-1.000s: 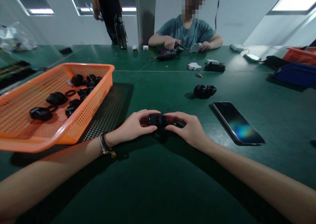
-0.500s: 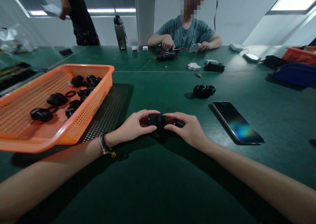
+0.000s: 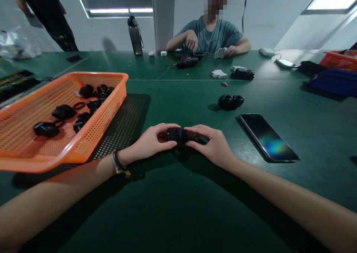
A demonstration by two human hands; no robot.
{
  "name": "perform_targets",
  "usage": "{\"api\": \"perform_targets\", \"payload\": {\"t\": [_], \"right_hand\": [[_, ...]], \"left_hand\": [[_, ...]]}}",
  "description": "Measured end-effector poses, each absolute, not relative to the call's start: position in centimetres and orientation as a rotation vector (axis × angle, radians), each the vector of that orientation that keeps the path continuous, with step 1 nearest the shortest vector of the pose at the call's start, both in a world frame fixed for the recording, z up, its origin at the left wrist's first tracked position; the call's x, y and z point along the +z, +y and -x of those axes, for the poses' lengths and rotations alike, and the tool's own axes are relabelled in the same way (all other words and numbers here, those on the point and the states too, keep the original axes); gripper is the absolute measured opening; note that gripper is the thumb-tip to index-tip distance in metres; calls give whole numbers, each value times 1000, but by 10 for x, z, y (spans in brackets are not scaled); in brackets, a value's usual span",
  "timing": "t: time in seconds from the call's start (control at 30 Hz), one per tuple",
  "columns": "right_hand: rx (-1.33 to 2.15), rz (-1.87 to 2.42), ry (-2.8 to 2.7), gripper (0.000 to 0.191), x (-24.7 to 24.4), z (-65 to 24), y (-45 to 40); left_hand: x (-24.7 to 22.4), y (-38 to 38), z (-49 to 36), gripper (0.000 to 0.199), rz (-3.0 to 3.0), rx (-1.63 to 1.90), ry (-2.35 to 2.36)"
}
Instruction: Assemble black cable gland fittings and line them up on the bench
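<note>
Between my two hands, just over the green table (image 3: 178,208), is a small black cylindrical part (image 3: 177,135). My left hand (image 3: 152,141) grips its left end between thumb and fingers. The right end is pinched by my right hand (image 3: 210,143). Some reddish detail shows behind my right fingers, too small to make out. To the left stands an orange basket (image 3: 63,157) with several black round parts (image 3: 63,112) and a black ring (image 3: 79,106) in it. Two black round pieces (image 3: 231,101) sit together beyond my right hand.
A phone (image 3: 269,138) lies at the right. Farther back are a black power tool (image 3: 186,62), white and black parts (image 3: 242,73), a bottle (image 3: 135,37) and a blue bin (image 3: 333,83). A person (image 3: 212,32) sits opposite; another (image 3: 44,15) stands back left.
My hands and the black part have barely moved. The seated person's hand has lifted a little off the tool area. The standing person has shifted left.
</note>
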State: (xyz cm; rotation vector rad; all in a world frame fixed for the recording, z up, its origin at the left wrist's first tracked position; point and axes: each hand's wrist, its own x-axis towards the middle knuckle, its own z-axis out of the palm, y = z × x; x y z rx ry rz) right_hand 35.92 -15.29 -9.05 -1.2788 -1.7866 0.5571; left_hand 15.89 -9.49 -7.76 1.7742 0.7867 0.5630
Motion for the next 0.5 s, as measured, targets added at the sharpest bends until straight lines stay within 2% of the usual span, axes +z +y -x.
{"api": "perform_targets", "payload": {"t": [0.5], "right_hand": [[536, 1281, -1799, 28, -90, -360, -152]], "left_hand": [[-76, -96, -159, 48, -1760, 565, 787]]}}
